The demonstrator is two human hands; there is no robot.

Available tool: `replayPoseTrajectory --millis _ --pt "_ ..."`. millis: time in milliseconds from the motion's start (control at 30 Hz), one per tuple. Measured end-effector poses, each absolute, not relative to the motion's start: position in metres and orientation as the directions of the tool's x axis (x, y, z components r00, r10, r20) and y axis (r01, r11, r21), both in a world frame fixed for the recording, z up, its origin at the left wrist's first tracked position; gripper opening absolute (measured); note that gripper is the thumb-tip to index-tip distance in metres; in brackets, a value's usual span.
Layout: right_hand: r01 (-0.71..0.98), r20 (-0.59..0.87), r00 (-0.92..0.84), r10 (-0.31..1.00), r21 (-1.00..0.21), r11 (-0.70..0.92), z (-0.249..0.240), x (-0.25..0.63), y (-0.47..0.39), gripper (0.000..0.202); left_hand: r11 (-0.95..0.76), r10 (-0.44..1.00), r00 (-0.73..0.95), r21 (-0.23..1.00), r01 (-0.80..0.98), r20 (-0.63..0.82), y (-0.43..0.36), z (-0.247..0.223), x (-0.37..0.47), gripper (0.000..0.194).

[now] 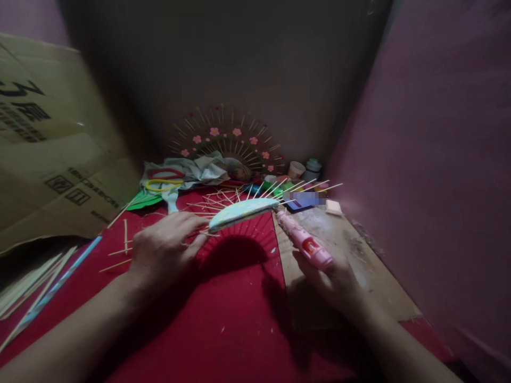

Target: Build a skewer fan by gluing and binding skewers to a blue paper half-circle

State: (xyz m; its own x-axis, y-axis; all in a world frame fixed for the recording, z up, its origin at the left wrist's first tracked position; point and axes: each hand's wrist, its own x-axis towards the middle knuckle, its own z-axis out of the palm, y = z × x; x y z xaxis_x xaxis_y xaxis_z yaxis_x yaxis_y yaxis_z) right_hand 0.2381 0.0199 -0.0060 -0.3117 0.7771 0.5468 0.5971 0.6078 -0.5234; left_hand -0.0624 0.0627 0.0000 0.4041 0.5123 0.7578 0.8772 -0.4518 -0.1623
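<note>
A light blue half-round piece (243, 211) with thin wooden sticks fanning out from its far side is held up above the red cloth (235, 319). My left hand (170, 244) pinches its left end between thumb and fingers. My right hand (333, 282) is wrapped round a pink glue gun (305, 242), whose tip is at the right end of the piece. Whether the tip touches it, I cannot tell. Shadows of the piece and the gun fall on the cloth below.
A stick fan with pink flowers (237, 132) stands at the back. Near it are red-handled and yellow-handled scissors (163, 184), a phone (301, 201) and a cup (296, 170). Brown board (375, 266) lies right; cardboard (59, 143) and loose sticks (35, 282) are left.
</note>
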Motion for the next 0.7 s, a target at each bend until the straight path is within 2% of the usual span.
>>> replayPoseTrajectory --millis 167,400,700 --pt "0.65 0.568 -0.272 0.777 -0.487 0.583 -0.0131 0.2373 0.0189 0.037 -0.453 0.512 0.371 -0.124 0.883 0.775 0.0639 -0.0013 -0.0625 0.013" --pt "0.574 0.524 -0.348 0.777 -0.537 0.619 -0.0069 0.238 0.0185 0.05 -0.468 0.518 0.375 -0.112 0.877 0.769 0.063 0.0005 -0.0614 0.014" --pt "0.595 0.52 -0.33 0.788 -0.533 0.602 -0.0066 0.2363 0.0186 0.048 -0.475 0.509 0.378 -0.114 0.872 0.773 0.0639 -0.0007 -0.0618 0.014"
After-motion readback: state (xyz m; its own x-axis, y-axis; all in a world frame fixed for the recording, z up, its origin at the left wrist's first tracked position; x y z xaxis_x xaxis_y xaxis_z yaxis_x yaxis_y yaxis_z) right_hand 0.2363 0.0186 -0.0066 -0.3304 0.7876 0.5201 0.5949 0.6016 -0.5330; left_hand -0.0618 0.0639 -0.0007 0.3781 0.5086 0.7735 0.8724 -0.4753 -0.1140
